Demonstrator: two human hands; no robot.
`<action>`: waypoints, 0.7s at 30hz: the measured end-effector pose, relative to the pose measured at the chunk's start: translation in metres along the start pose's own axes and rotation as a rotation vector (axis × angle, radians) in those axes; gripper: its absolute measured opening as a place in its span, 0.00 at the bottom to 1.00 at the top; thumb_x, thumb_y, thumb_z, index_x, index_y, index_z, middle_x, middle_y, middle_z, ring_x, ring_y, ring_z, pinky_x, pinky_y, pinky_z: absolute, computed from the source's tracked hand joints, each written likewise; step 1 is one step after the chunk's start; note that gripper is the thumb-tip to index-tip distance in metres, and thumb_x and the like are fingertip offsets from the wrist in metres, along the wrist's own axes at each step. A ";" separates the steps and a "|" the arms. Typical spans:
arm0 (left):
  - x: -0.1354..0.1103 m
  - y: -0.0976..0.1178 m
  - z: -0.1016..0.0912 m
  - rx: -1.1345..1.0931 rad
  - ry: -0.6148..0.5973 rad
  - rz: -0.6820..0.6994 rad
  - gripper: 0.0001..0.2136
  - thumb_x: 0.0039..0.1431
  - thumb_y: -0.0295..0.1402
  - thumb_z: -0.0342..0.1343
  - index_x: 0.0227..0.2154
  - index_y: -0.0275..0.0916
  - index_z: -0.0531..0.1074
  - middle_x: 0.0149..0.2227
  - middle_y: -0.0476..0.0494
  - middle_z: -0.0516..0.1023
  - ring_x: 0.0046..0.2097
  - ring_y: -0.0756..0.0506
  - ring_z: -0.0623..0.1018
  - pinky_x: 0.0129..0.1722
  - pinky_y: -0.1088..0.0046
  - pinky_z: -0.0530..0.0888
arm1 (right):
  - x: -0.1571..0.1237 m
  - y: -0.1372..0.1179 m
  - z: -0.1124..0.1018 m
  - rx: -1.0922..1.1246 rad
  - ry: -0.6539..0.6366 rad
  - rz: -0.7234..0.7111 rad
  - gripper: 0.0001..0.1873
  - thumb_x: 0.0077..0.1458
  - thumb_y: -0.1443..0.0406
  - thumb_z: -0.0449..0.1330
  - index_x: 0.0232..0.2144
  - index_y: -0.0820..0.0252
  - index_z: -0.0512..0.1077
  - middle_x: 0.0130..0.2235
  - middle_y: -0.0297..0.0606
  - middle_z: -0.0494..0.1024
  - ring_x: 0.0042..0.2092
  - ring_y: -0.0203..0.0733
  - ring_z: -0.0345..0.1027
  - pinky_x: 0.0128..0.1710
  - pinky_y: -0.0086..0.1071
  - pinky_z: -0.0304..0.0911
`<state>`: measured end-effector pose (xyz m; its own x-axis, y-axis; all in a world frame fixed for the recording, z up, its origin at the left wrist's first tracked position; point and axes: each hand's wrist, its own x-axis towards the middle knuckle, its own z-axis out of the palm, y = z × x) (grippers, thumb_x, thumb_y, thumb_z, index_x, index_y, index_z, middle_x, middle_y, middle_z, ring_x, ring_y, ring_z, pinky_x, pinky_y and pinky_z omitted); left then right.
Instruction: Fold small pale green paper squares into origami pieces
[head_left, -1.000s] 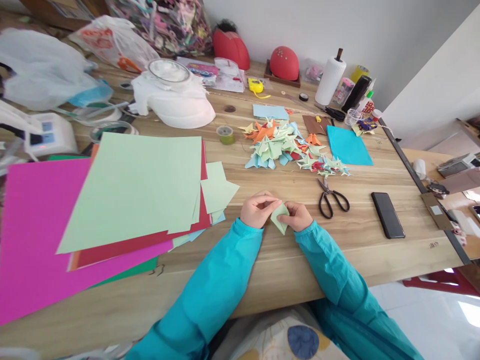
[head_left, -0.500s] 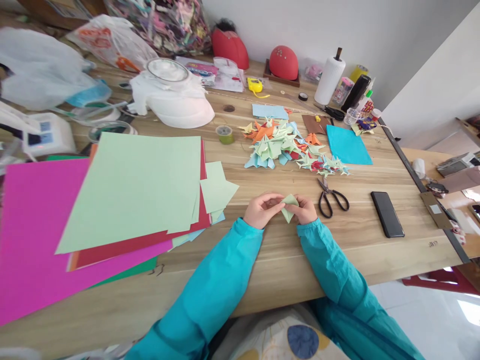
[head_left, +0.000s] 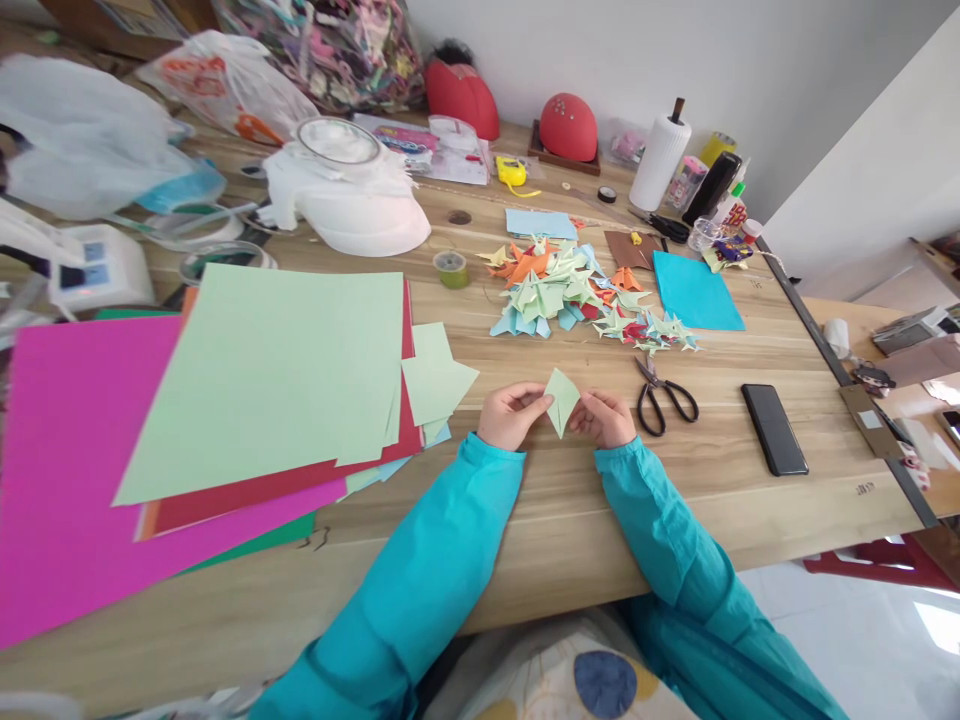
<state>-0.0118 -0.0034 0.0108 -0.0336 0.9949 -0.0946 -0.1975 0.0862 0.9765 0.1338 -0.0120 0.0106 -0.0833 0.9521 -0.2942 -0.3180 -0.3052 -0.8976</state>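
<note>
A small light-green folded paper (head_left: pixel 561 408), kite-shaped with a crease line near its lower point, is held up just over the table. My left hand (head_left: pixel 510 415) pinches its left edge between thumb and fingers. At the right corner of the paper, my right hand (head_left: pixel 607 418) has its fingertips closed on the edge, the other fingers curled. Scissors with black handles (head_left: pixel 660 395) lie just right of my right hand. Beyond my hands sits a pile of folded paper pieces (head_left: pixel 555 290) in green, orange, blue and red.
Large coloured sheets (head_left: pixel 262 370) are stacked on the left, with small green paper squares (head_left: pixel 439 385) beside them. A phone (head_left: pixel 775 428) lies at the right. Farther back are a tape roll (head_left: pixel 451 270), a blue sheet (head_left: pixel 697 290) and a yellow tape measure (head_left: pixel 511 172).
The folded paper has shifted slightly left and turned, so more of its face shows. My right hand's fingers have drawn back from its middle to its right corner.
</note>
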 end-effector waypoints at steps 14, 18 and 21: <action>-0.006 0.005 0.004 0.104 -0.090 0.063 0.09 0.35 0.34 0.63 0.21 0.35 0.74 0.22 0.48 0.75 0.23 0.50 0.72 0.24 0.74 0.70 | -0.001 0.007 0.003 -0.185 -0.013 -0.102 0.17 0.31 0.56 0.66 0.21 0.63 0.69 0.18 0.31 0.73 0.17 0.30 0.62 0.16 0.25 0.60; -0.005 0.001 0.003 0.119 -0.118 0.107 0.08 0.37 0.33 0.62 0.23 0.35 0.75 0.25 0.46 0.75 0.26 0.50 0.72 0.26 0.75 0.69 | -0.004 0.003 0.005 -0.214 -0.002 -0.085 0.17 0.30 0.57 0.67 0.19 0.63 0.69 0.17 0.30 0.72 0.17 0.30 0.62 0.16 0.25 0.60; -0.005 0.000 0.003 0.106 -0.163 0.122 0.09 0.37 0.33 0.63 0.24 0.35 0.75 0.26 0.47 0.74 0.28 0.49 0.72 0.28 0.75 0.69 | -0.005 0.003 0.005 -0.222 0.016 -0.093 0.17 0.30 0.57 0.67 0.19 0.63 0.69 0.15 0.29 0.70 0.16 0.30 0.61 0.15 0.25 0.60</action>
<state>-0.0087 -0.0084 0.0117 0.1098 0.9927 0.0501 -0.0977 -0.0394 0.9944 0.1285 -0.0179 0.0111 -0.0477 0.9764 -0.2106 -0.1076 -0.2146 -0.9708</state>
